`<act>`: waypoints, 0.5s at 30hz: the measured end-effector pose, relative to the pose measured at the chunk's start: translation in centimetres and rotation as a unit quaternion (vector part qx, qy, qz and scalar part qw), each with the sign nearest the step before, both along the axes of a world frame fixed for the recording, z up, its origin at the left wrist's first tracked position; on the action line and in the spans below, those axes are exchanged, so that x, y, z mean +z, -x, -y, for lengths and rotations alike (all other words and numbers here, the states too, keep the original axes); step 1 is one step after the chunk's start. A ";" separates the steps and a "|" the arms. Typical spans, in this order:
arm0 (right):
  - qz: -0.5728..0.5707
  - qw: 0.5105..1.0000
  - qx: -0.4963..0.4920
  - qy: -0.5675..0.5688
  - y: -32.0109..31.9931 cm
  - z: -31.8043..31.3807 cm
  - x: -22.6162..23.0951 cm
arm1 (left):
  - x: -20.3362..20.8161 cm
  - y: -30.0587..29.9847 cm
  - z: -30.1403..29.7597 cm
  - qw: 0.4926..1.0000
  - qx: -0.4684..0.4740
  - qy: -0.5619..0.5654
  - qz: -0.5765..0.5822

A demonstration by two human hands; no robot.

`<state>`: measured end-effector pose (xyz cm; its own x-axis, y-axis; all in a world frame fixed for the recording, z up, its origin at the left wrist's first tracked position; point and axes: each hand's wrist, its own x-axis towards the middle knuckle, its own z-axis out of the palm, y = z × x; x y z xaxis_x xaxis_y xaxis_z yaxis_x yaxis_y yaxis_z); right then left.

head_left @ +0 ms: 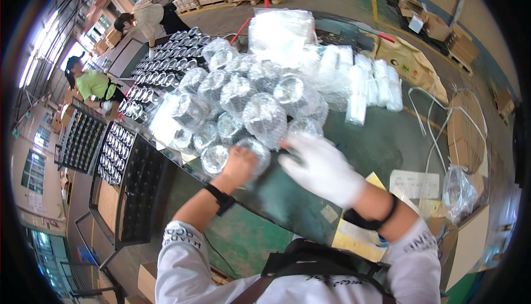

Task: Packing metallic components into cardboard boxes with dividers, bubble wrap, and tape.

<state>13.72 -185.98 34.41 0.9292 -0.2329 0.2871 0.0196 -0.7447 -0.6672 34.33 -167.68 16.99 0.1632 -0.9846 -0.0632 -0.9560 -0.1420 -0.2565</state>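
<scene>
Bright overall, with the harshest light from glowing strips (51,27) at the upper left; the stacked plastic sheets (282,30) burn out to near white and the bubble-wrapped pieces (264,117) sparkle with small highlights. Pale sheen lies on the green bench (381,143). The hands (318,167) look slightly blurred, the far background soft, straight edges bending toward a black, colour-fringed rim

Slvs (182,260) wht, blk print (180,237) | wristbands (221,199) blk | R hand (323,172) wht-gloved | strap (251,290) brn

The left hand (241,164) seemingly touches a bubble-wrapped part (263,157); the gloved right hand (322,169) is near.
</scene>
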 end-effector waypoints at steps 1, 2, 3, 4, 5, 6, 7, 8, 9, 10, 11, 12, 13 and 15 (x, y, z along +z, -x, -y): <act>-0.012 0.998 0.007 0.066 -5.3 -0.7 -1.2 | 0.7 1.9 0.2 0.999 0.006 0.026 -0.018; -0.031 0.989 0.016 0.147 -10.0 -1.3 -1.3 | 1.2 4.2 0.5 0.998 0.010 0.055 -0.035; -0.087 0.972 -0.046 0.212 -14.2 -2.5 -1.7 | 0.6 6.3 0.6 0.995 0.055 0.039 -0.076; -0.041 0.958 -0.071 0.275 -17.3 -2.6 -4.1 | 0.2 8.2 0.9 0.988 0.094 0.026 -0.116; -0.148 0.934 -0.101 0.308 -20.2 -2.2 -7.0 | -0.1 10.0 1.5 0.980 0.109 0.069 -0.153; -0.140 0.937 -0.092 0.307 -21.9 -2.9 -7.8 | -0.2 10.7 0.8 0.967 0.136 0.106 -0.189; -0.185 0.924 -0.127 0.309 -22.5 -4.0 -8.1 | -0.1 11.0 -0.3 0.965 0.149 0.105 -0.187; -0.230 0.907 -0.164 0.311 -22.7 -4.6 -8.2 | 0.1 11.2 -1.0 0.969 0.128 0.141 -0.157; -0.256 0.922 -0.141 0.254 -23.1 -4.2 -8.0 | 0.3 11.4 -1.6 0.970 0.103 0.177 -0.127; -0.253 0.923 -0.134 0.256 -23.3 -4.2 -8.0 | -0.3 11.4 -2.2 0.970 0.110 0.178 -0.125; -0.229 0.942 -0.166 0.179 -23.3 -3.6 -8.1 | -1.3 11.0 -2.2 0.981 0.106 0.136 -0.089; -0.201 0.954 -0.200 0.100 -22.8 -2.7 -8.2 | -2.2 10.9 -2.2 0.989 0.098 0.094 -0.051; -0.199 0.958 -0.193 0.067 -21.6 -2.3 -8.0 | -1.9 10.4 -1.8 0.993 0.091 0.058 -0.053; -0.163 0.970 -0.167 0.063 -17.7 -3.8 -6.1 | -1.5 9.3 -3.1 0.989 0.107 0.063 -0.079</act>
